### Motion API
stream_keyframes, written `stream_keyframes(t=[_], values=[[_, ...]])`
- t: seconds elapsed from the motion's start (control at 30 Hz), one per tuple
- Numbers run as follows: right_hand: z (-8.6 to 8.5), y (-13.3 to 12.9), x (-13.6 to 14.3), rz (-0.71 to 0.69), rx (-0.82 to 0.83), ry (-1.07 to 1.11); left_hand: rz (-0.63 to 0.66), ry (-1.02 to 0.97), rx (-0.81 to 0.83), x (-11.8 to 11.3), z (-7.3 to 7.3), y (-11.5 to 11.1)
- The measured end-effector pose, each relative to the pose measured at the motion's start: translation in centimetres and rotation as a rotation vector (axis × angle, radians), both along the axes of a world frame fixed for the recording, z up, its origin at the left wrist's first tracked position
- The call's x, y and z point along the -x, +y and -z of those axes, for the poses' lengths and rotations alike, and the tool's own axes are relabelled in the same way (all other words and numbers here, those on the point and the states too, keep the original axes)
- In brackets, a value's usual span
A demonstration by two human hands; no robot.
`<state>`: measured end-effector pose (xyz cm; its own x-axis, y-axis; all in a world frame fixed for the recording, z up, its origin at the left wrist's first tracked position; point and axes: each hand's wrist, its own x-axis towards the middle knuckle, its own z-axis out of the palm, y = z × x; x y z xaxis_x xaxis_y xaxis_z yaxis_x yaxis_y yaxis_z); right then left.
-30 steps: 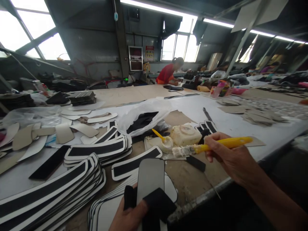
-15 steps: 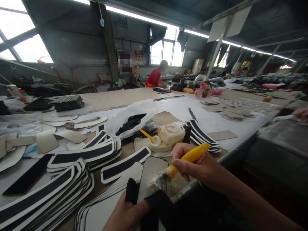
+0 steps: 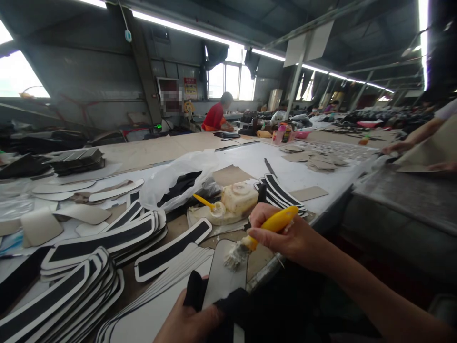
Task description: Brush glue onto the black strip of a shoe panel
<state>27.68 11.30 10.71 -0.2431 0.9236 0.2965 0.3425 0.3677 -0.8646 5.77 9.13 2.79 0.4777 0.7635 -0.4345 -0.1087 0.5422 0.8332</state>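
Observation:
My right hand (image 3: 285,240) grips a glue brush (image 3: 280,218) by its yellow handle. Pale, sticky paste coats the bristles, which touch the upper face of a grey strip-shaped piece (image 3: 223,281) with rounded corners. Closed around the lower part of that strip is my left hand (image 3: 189,319), its thumb on top; black material wraps its fingers. Just beyond the strip lies a pasty cream-coloured plastic container (image 3: 238,197), with another yellow-handled tool (image 3: 203,200) resting in the paste. Left of the strip, white pieces (image 3: 157,295) are fanned in overlapping layers.
Stacks of curved white-edged black pieces (image 3: 53,305) cover the left front. A clear plastic bag (image 3: 150,183) holds black material. More curved pieces (image 3: 280,193) lie right of the container. One person in red (image 3: 216,114) sits across the table; another person's arm (image 3: 417,138) is at right.
The brush has moved up the strip, uncovering more of its lower face. The view has turned right, bringing another person's arms and a pale sheet into sight. Both hands keep their hold.

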Motion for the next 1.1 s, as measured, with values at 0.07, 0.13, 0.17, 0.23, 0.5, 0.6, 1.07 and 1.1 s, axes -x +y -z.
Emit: stream_keyframes(t=[0.07,0.13,0.17,0.23,0.5,0.6,1.07,1.1], values=[[-0.1,0.0,-0.6,0.046,-0.101,-0.051,-0.004,0.023,0.003,0.2,0.8,0.1],[-0.3,-0.2,-1.2,0.092,-0.198,-0.103,-0.002,0.036,-0.018,0.3,1.4,0.4],[-0.5,-0.4,-1.5,0.128,-0.244,-0.121,-0.005,0.036,-0.027,0.3,1.6,0.5],[-1.0,-0.8,-2.1,0.225,-0.309,-0.136,-0.028,0.029,-0.035,0.3,1.8,0.8],[3.1,-2.2,-3.5,0.233,-0.084,-0.135,-0.156,-0.022,-0.004,0.2,1.8,1.4],[6.3,-2.5,-2.2,0.089,0.264,-0.053,-0.212,-0.094,0.031,-0.3,2.2,1.4],[8.9,-2.1,3.0,0.127,0.468,0.611,-0.183,0.013,-0.049,-2.6,3.9,0.8],[9.1,-2.1,2.9,0.121,0.476,0.632,-0.176,0.034,-0.053,-2.8,4.1,0.8]])
